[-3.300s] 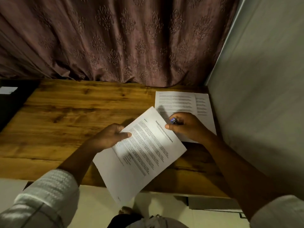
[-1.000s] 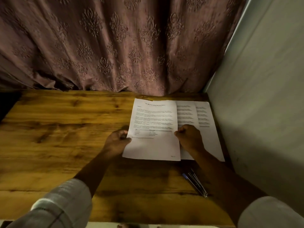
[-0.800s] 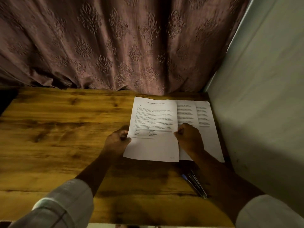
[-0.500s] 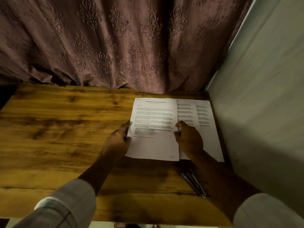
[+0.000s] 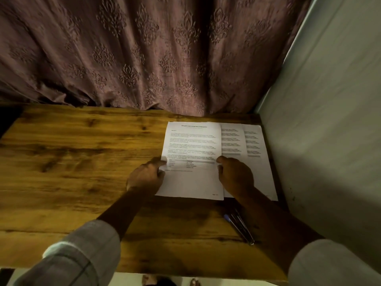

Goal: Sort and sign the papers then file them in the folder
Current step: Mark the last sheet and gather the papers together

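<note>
Here, from left to right across your desk:

Wooden table [image 5: 82,153]: the left half in front of you is bare board, with a patterned curtain [image 5: 144,50] hanging behind its far edge.

Left hand [image 5: 145,175]: it rests on the table at the left edge of the top sheet, fingers curled loosely together, the thumb tip lying on the paper's margin. You are pressing the edge, not gripping it.

Top sheet [image 5: 191,149]: a printed page with a bold title line, several paragraphs and a small table low down. It lies flat, upright to you, overlapping the pages to its right.

Right hand [image 5: 236,175]: it sits on the top sheet's right edge, fingers bent and close together, fingertips on the seam where that sheet meets the next one. It holds nothing.

Lower papers [image 5: 252,145]: two more printed pages fan out from under the top sheet, their right strips showing, close to the wall [image 5: 329,120].

Pens [image 5: 239,227]: they lie on the wood just near the papers' front edge, beside your right forearm, pointing diagonally. How many there are you cannot tell.
</note>
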